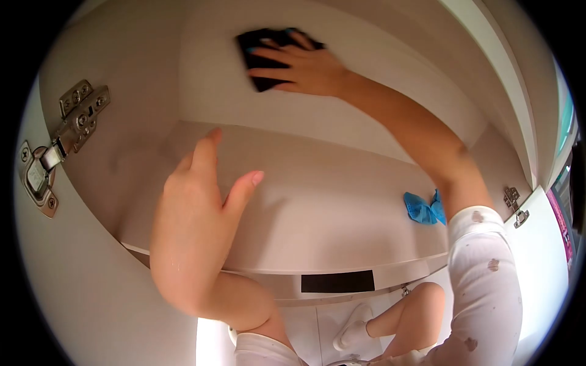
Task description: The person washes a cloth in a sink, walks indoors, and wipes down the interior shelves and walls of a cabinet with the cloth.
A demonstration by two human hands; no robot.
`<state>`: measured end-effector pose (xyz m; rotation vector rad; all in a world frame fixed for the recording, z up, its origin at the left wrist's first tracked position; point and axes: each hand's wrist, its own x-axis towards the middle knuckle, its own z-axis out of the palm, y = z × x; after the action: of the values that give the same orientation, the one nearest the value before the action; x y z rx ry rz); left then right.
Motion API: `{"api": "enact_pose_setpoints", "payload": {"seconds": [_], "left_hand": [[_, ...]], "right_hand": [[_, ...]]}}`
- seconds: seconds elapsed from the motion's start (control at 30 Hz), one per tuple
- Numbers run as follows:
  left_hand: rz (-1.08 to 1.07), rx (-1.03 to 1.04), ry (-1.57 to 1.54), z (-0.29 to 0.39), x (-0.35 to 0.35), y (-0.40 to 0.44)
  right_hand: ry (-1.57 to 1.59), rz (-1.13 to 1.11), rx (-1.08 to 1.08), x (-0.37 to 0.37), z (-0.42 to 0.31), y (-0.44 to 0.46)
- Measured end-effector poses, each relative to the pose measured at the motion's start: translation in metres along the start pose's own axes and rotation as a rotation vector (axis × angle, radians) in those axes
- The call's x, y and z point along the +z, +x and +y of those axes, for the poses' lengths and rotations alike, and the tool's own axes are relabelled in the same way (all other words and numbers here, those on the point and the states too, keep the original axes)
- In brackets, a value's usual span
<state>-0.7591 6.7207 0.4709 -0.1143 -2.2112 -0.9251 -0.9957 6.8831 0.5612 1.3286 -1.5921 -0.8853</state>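
Note:
My right hand reaches up to the back wall of a pale cabinet, fingers spread over a black cloth that it holds flat against the panel. The cloth and fingers are slightly blurred. Nearer to me, my left hand is raised in front of the cabinet's left part. Its thumb stands apart from the fingers, and it holds nothing. A crumpled blue piece, of cloth or plastic, lies on the cabinet floor beside my right forearm, which covers part of it.
Open doors flank the cabinet, with a metal hinge at the left and another hinge at the right. A black rectangular strip is on the front edge. My bent leg and a white shoe show below.

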Motion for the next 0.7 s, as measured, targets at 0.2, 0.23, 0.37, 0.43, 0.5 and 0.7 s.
{"api": "enact_pose_setpoints", "payload": {"seconds": [0.2, 0.23, 0.37, 0.43, 0.5, 0.7], "left_hand": [[-0.204, -0.061, -0.027, 0.007, 0.016, -0.002], [-0.210, -0.054, -0.035, 0.004, 0.021, 0.000], [-0.167, 0.122, -0.046, 0.011, 0.020, 0.008], [-0.180, 0.165, -0.104, 0.011, 0.022, 0.010], [-0.207, 0.102, -0.136, 0.014, 0.017, 0.010], [-0.188, 0.102, -0.183, 0.012, 0.016, 0.009]], "right_hand": [[-0.076, -0.430, 0.301, -0.035, 0.025, -0.193], [-0.090, -0.495, 0.353, -0.037, 0.029, -0.233], [-0.124, -0.577, 0.534, -0.070, 0.038, -0.333], [-0.157, -0.616, 0.540, -0.080, 0.040, -0.340], [-0.173, -0.584, 0.378, -0.080, 0.045, -0.312], [-0.003, -0.203, 0.230, -0.026, 0.024, -0.153]]}}
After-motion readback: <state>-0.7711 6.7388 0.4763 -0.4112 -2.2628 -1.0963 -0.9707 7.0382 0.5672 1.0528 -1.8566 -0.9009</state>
